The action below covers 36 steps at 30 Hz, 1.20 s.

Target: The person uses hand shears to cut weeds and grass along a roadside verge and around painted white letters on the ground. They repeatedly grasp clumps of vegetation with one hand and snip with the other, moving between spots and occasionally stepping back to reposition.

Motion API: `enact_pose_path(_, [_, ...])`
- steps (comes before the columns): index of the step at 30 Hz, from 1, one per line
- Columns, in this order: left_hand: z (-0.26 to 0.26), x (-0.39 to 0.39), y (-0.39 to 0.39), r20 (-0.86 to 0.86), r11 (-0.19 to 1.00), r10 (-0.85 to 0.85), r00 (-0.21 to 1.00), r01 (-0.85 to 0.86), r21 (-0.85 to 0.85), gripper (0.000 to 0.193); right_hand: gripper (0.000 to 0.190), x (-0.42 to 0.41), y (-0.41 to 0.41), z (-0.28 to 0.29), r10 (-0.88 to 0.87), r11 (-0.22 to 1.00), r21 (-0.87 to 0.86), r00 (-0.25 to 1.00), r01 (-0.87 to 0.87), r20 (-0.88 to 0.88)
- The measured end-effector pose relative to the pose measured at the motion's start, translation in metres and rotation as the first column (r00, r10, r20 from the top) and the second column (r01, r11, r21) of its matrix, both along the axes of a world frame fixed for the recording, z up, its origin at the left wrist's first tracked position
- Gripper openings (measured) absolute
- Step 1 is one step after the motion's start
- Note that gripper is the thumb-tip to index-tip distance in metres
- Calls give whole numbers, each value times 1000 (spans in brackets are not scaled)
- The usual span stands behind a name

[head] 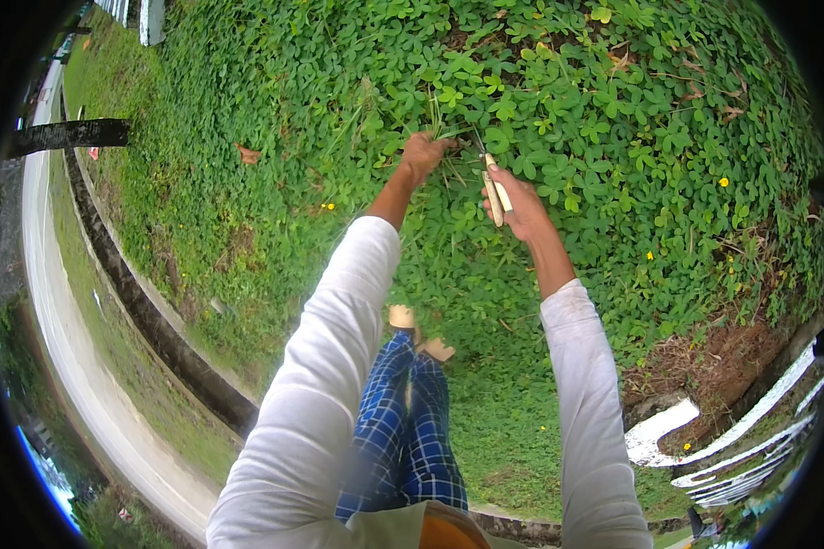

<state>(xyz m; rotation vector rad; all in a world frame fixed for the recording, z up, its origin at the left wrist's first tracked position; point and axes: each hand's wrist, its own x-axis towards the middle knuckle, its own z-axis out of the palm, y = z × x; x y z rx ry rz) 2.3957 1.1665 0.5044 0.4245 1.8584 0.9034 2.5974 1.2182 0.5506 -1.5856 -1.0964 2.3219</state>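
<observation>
My left hand (424,156) is closed around a tuft of long grass blades (435,115) that stick up out of low leafy ground cover (577,137). Just right of it, my right hand (520,204) grips a pair of hand shears (496,197) by two cream-coloured handles. The handles lie slightly apart in my palm. Narrow metal blades point forward and to the left, close by the grass; leaves partly hide their tips. Cut or loose stems (456,175) lie below my left hand.
To the left run a concrete drain (172,350) and a pale road (75,329). A dark trunk or post (72,136) juts in at upper left. White-painted railings (748,439) and bare soil (721,364) are at lower right. My feet (402,316) stand in the greenery.
</observation>
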Motion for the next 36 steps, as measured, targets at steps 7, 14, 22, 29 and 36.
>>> enact_pose_path(7, [-17,-2,-4,-121,998,-55,991,59,35,27,52,-23,3,-10,-19,990,143,997,8,70])
enact_pose_path(14, [-37,-24,-16,-196,994,-108,975,103,-37,41,56,23,-8,8,65,991,113,996,-73,67])
enact_pose_path(22, [-9,-8,-24,-105,995,-95,990,92,-31,38,45,3,3,-2,125,988,84,987,-133,97])
enact_pose_path(29, [-7,0,-20,-244,990,-121,962,100,-97,27,40,-7,0,-9,80,973,203,987,-108,142])
enact_pose_path(36, [7,0,-38,-286,980,-182,941,149,-133,35,41,12,-9,0,48,982,178,997,-58,64])
